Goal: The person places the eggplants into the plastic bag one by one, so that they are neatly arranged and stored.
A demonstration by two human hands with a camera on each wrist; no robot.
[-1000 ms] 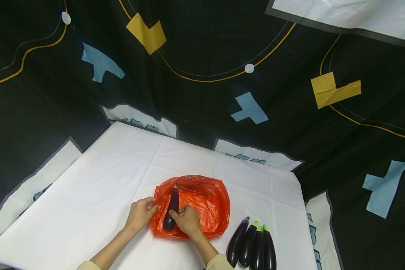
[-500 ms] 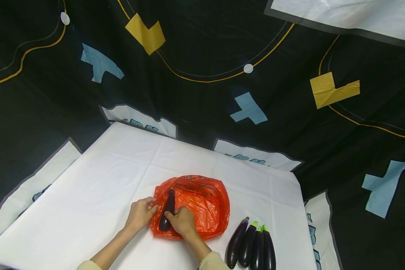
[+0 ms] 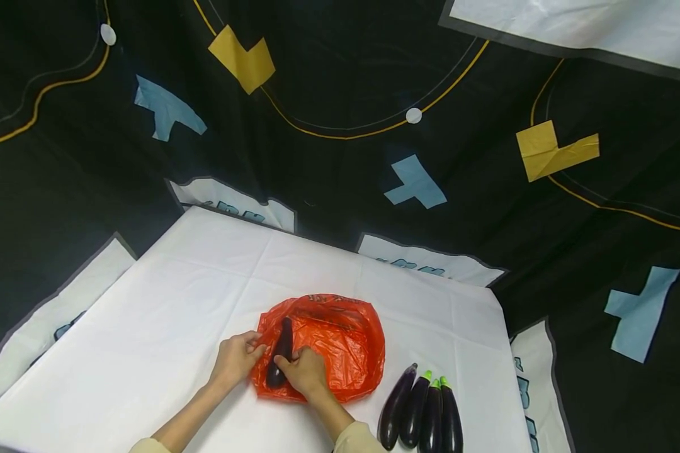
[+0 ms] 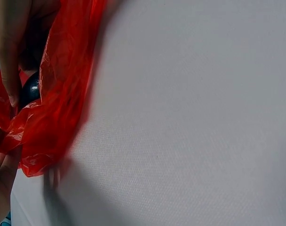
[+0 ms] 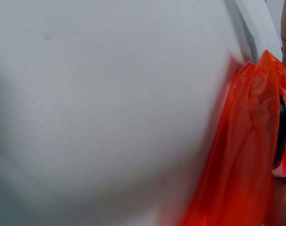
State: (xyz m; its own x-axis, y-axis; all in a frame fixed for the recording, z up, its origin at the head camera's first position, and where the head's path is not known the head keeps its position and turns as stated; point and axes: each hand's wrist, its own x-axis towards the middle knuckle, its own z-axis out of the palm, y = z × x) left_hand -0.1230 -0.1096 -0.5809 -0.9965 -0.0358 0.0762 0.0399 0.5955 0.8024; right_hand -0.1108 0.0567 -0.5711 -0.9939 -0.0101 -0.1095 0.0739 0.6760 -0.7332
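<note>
A red plastic bag [image 3: 345,358] lies opened wide on the white table, its mouth facing up. Inside its left part is a dark purple eggplant [image 3: 284,346], lengthwise with its narrow end pointing away. My right hand [image 3: 308,372] reaches into the bag and grips the eggplant near its thick lower end. With thumb and fingers my left hand [image 3: 237,360] pinches the bag's left rim. The left wrist view shows the eggplant's shiny rounded end [image 4: 31,89] behind the bag's wall, close to the right hand's fingers.
Several more eggplants [image 3: 421,412] lie side by side on the table to the right of the bag, near the front. The white table [image 3: 204,277] ends at a black cloth backdrop [image 3: 340,170] behind it.
My right hand has moved slightly left and lowered the eggplant toward the bag's left wall. In the last half second it has barely moved. The left hand stays on the rim.
</note>
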